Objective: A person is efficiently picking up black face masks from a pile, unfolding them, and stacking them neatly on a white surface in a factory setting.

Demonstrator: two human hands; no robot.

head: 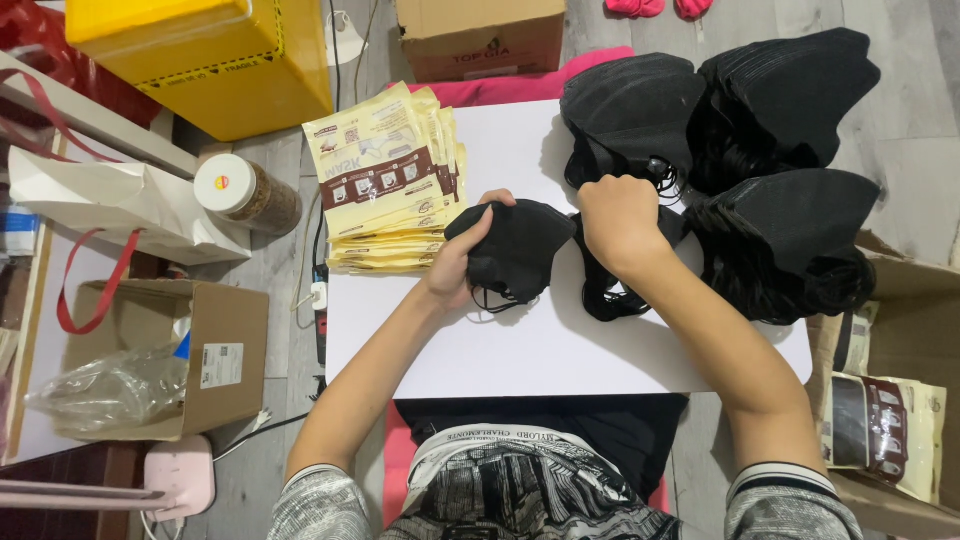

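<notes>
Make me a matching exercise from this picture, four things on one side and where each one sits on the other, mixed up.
Things:
1. black mask
2. cream packets
3. jar
4. yellow box

Places:
A. top left, on the floor
B. in the left hand
C. stacked on the white board's left edge
D. on the floor, left of the packets

Pairs: 1-B, 2-C, 3-D, 4-A

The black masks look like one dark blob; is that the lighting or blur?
Head view: sharp and evenly lit, with soft shadows on the white table; the black masks simply swallow detail. The left hand holds one mask, its folds barely readable.
</notes>
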